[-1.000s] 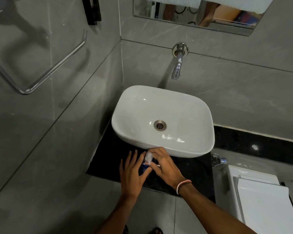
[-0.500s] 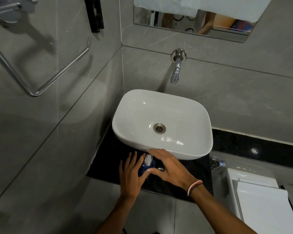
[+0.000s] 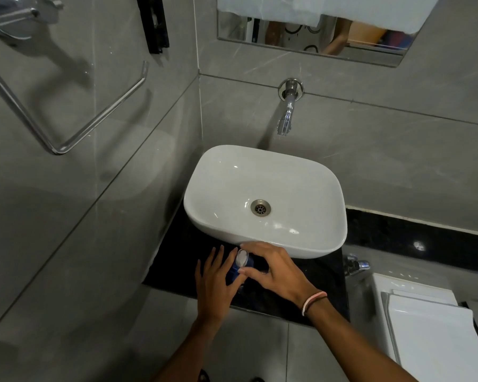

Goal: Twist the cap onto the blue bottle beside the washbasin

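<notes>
Blue bottle (image 3: 235, 272) stood on the black bench (image 3: 309, 293), hard against the washbasin (image 3: 262, 194) rim. My left hand (image 3: 214, 282) wrapped it; my right hand (image 3: 276, 270) pinched its white cap (image 3: 242, 257). Open bench lay rightward.

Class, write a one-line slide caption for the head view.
Left hand steadies blue bottle below washbasin; right hand grips its white cap.

Between the hands (image 3: 260, 277), most of the bottle (image 3: 234, 272) is hidden, and whether its cap (image 3: 242, 258) is seated is unclear.
</notes>
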A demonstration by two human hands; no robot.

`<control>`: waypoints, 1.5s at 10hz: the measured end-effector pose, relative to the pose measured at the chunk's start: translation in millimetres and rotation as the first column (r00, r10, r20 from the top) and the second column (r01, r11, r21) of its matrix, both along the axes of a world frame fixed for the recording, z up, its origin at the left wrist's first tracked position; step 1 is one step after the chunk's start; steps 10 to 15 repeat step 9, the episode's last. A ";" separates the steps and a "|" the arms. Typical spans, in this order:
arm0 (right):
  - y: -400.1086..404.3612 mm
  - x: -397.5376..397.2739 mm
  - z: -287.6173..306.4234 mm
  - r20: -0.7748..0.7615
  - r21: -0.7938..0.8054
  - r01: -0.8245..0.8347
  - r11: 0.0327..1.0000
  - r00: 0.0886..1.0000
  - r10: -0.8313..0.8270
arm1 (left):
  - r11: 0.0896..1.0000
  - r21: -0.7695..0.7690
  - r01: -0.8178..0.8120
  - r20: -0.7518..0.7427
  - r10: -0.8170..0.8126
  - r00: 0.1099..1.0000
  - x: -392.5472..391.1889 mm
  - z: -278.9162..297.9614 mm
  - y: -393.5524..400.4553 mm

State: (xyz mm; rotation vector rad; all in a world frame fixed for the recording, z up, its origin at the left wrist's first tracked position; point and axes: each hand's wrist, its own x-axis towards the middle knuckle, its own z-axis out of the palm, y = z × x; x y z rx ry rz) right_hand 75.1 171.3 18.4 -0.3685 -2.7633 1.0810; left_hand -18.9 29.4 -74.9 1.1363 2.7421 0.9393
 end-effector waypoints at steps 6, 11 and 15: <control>-59.0 -89.1 -40.2 0.409 -0.762 0.478 0.437 0.878 -0.246 | 0.850 0.265 -0.455 0.538 0.261 0.802 -53.6 13.6 -55.1; -75.0 -115.8 -35.8 0.349 -0.680 0.461 0.571 0.887 -0.301 | 0.827 0.294 -0.479 0.452 0.322 0.832 -77.9 19.6 -67.4; -75.0 -115.8 -35.8 0.349 -0.680 0.461 0.571 0.887 -0.301 | 0.827 0.294 -0.479 0.452 0.322 0.832 -77.9 19.6 -67.4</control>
